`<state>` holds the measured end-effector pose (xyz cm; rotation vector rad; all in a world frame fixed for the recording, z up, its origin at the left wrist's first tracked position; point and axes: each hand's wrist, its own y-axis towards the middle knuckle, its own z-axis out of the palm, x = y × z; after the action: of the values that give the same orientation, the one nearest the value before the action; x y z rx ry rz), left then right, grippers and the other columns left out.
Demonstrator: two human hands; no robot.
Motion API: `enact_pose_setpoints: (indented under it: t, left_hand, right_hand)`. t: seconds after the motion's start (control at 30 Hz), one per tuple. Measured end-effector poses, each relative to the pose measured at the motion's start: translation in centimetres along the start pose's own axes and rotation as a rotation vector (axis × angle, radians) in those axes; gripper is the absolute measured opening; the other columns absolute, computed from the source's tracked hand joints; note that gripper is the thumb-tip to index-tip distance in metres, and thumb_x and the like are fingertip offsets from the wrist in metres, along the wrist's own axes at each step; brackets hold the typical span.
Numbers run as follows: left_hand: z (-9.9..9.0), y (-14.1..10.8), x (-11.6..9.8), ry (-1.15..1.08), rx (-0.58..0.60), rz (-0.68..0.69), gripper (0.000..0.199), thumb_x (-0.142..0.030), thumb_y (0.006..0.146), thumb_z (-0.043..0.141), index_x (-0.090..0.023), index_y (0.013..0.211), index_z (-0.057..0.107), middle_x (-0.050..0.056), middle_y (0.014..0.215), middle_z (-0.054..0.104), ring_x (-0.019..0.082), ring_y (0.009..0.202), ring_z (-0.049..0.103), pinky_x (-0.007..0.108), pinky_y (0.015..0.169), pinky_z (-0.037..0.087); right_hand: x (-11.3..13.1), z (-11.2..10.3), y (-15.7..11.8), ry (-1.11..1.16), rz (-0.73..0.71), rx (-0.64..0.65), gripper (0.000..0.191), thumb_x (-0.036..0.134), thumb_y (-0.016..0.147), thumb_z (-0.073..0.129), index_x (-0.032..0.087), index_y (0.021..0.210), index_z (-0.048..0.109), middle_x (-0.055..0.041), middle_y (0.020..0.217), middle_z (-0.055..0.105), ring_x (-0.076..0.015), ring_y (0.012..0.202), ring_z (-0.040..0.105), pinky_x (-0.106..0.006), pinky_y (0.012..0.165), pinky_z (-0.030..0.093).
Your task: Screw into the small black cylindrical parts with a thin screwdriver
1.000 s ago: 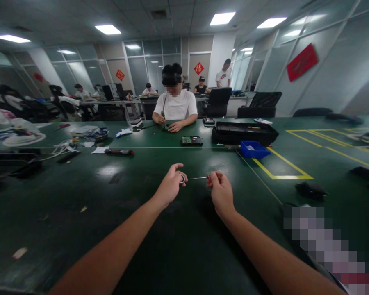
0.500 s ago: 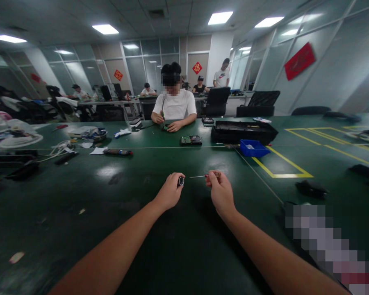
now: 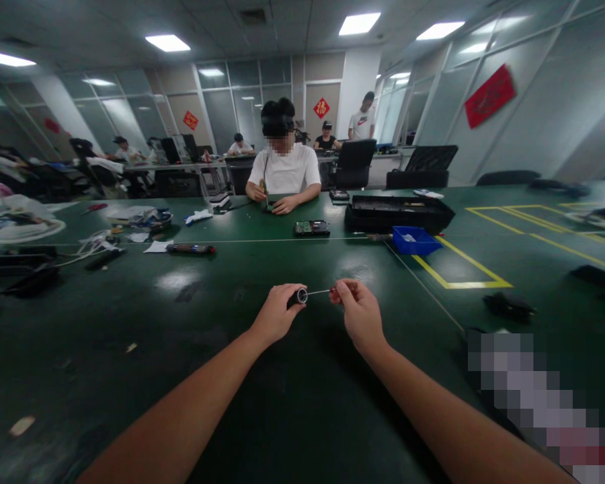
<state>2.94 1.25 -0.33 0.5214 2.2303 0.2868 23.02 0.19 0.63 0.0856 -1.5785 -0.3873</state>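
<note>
My left hand [image 3: 278, 313] is wrapped round a small black cylinder [image 3: 299, 296], whose round open end with a pale rim faces right. My right hand [image 3: 357, 310] pinches the red handle of a thin screwdriver [image 3: 318, 292], its metal shaft pointing left. The shaft's tip is at the open end of the cylinder; whether it is inside or just in front cannot be made out. Both hands are held over the green table [image 3: 302, 403].
Across the table a person [image 3: 285, 168] works on a small part. Between us lie a circuit-board device [image 3: 312, 228], a blue bin [image 3: 416, 240], a long black tray [image 3: 398, 214] and a dark tool [image 3: 190, 249]. Cables [image 3: 93, 245] lie at the left.
The cylinder has turned so its open end shows more. The screwdriver tip, apart from it before, now meets its open end. The view has shifted slightly.
</note>
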Motion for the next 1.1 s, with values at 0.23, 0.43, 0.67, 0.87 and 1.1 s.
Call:
enact_pose_setpoints:
  t: [0.23,0.43,0.67,0.87,1.1]
  left_hand:
    - [0.0,-0.1,0.3,-0.014,0.038,0.01,0.038,-0.021,0.09,0.066,-0.025,0.128,0.064,0.006,0.128,0.066,0.026,0.122,0.055,0.045,0.108,0.039]
    - [0.1,0.0,0.4,-0.035,0.016,0.007,0.038,-0.02,0.09,0.067,-0.025,0.128,0.065,0.007,0.128,0.066,0.027,0.122,0.056,0.047,0.109,0.039]
    - [0.1,0.1,0.5,-0.049,0.017,0.014,0.038,-0.019,0.088,0.068,-0.026,0.125,0.067,0.007,0.128,0.068,0.028,0.122,0.057,0.048,0.109,0.039]
    - [0.3,0.1,0.4,0.019,0.073,0.057,0.037,-0.021,0.089,0.068,-0.026,0.125,0.067,0.006,0.125,0.069,0.027,0.118,0.058,0.046,0.107,0.04]
    - [0.2,0.1,0.3,0.004,0.059,0.037,0.038,-0.02,0.089,0.067,-0.025,0.126,0.066,0.007,0.125,0.068,0.027,0.118,0.058,0.045,0.106,0.041]
  right_hand:
    - [1.4,-0.3,-0.2,-0.194,-0.021,0.005,0.038,0.058,0.088,0.064,0.02,0.088,0.068,-0.0059,0.08,0.074,-0.0209,0.072,0.069,-0.036,0.072,0.051]
    - [2.3,-0.5,-0.6,-0.523,-0.124,-0.039,0.051,0.064,0.089,0.059,0.024,0.057,0.057,-0.0001,0.051,0.061,-0.0169,0.05,0.057,-0.032,0.059,0.042]
    - [2.1,-0.5,-0.7,-0.504,-0.191,0.041,0.032,0.053,0.093,0.058,0.024,0.086,0.07,-0.0013,0.066,0.069,-0.0193,0.06,0.064,-0.033,0.064,0.045]
    - [2.3,-0.5,-0.7,-0.345,-0.154,0.1,0.021,0.034,0.089,0.058,0.024,0.103,0.071,-0.0027,0.079,0.072,-0.021,0.07,0.067,-0.033,0.065,0.046]
    - [1.7,-0.3,-0.4,-0.34,-0.079,0.05,0.033,0.047,0.098,0.045,0.023,0.101,0.067,0.0011,0.061,0.061,-0.0191,0.058,0.059,-0.033,0.061,0.042]
